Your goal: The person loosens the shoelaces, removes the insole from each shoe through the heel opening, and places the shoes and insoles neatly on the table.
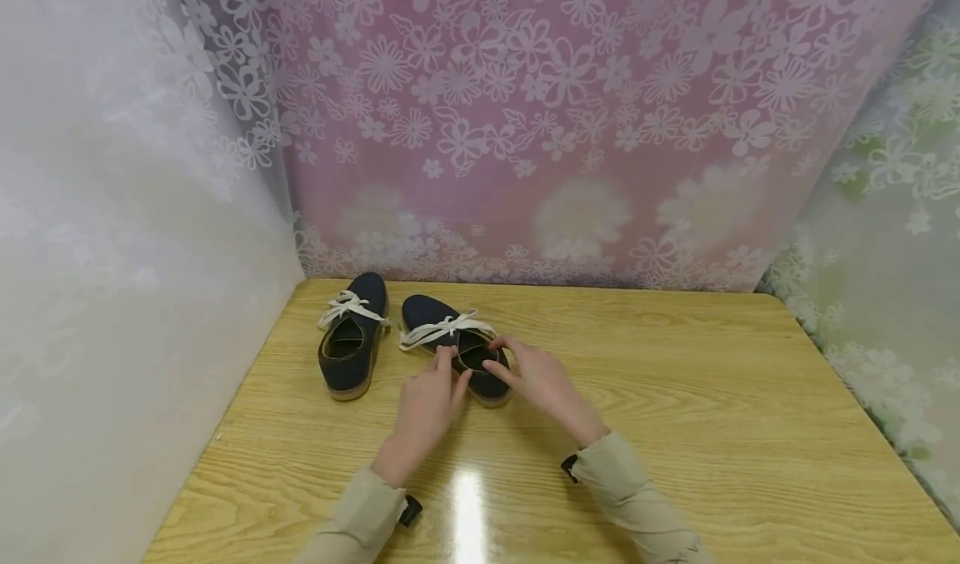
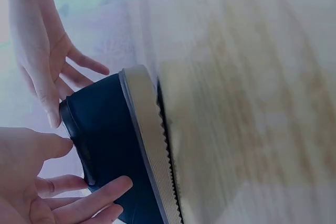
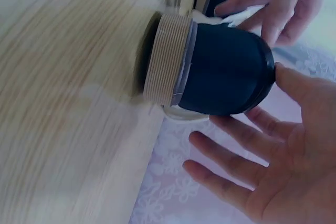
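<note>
A dark navy lace-up shoe [image 1: 424,311] sits on the table with its toe angled to the far left. White laces [image 1: 438,331] are tied in a bow across it. My left hand [image 1: 426,406] holds the left side of its opening, thumb at the rim and fingers along the outer side [image 2: 113,129]. From the other side my right hand [image 1: 546,381] holds the collar near the heel [image 3: 226,72], thumb on the rim and a finger against the side. The matching shoe [image 1: 349,372] stands to the left, toe pointing away.
The wood-grain table [image 1: 675,397] reaches back to a pink flowered curtain [image 1: 525,131]. A whitish curtain [image 1: 150,256] hangs along the left edge, and a green and white flowered one [image 1: 892,297] on the right.
</note>
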### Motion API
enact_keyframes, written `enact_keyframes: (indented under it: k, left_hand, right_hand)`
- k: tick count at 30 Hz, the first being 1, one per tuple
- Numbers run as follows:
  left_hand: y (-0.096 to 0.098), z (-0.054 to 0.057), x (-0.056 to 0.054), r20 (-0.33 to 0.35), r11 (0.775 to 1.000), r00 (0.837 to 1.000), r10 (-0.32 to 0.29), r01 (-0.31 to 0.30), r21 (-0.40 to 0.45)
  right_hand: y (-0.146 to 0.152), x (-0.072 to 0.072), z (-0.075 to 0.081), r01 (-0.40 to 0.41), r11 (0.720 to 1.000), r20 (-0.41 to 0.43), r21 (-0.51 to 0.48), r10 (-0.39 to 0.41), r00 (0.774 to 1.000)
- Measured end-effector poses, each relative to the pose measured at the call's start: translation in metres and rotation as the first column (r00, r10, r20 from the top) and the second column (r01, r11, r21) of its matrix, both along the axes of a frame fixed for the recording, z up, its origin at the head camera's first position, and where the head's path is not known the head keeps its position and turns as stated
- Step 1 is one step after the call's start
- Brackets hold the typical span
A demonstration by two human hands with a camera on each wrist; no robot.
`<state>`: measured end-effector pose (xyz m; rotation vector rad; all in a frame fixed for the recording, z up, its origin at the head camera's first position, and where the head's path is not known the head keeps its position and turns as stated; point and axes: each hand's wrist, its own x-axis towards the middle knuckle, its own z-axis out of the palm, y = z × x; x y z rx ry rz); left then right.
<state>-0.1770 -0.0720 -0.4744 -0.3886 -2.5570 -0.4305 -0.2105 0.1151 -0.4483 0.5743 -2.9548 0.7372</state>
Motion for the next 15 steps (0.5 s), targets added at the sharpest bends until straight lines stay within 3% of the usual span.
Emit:
enact_keyframes:
  k: [8,15]
  left_hand:
    - [-0.002,0.003,-0.004,0.019,1.000,1.000,-0.018,0.017,0.008]
    - [-0.032,0.019,-0.032,0.039,0.982,0.998,-0.054,0.046,0.186]
  right_hand:
    - [0.009,0.002,0.001,-0.008,1.000,-0.016,-0.011,0.008,1.000]
    - [-0.006,0.011,0.005,-0.001,0.998,-0.086,0.065,0.007,0.996]
